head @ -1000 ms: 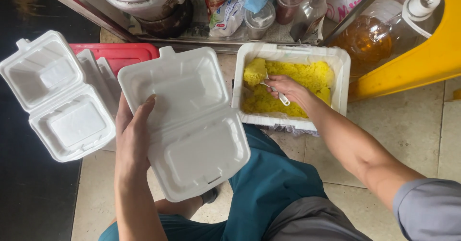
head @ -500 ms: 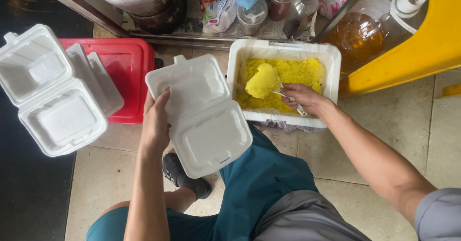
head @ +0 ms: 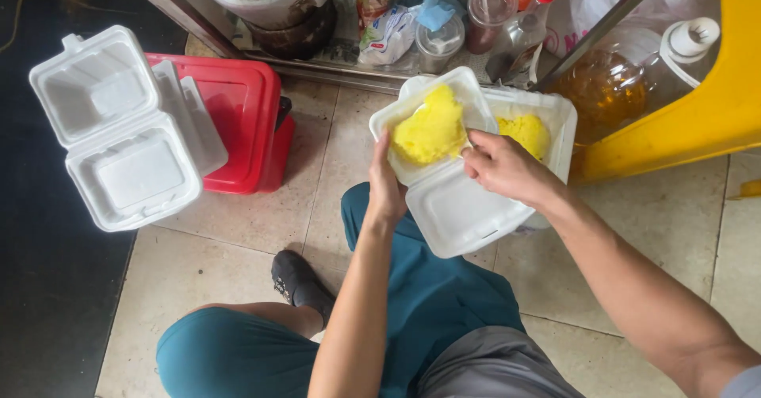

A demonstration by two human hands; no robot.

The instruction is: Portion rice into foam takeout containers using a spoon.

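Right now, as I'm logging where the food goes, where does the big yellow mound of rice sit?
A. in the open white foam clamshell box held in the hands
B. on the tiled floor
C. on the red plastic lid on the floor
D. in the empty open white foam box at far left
A: the yellow rice mound lies in one half of the white foam clamshell box, which the left hand grips at its edge.

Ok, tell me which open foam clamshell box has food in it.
The foam box held in the left hand, carrying a mound of yellow rice. The other open foam box, on the red lid, is empty.
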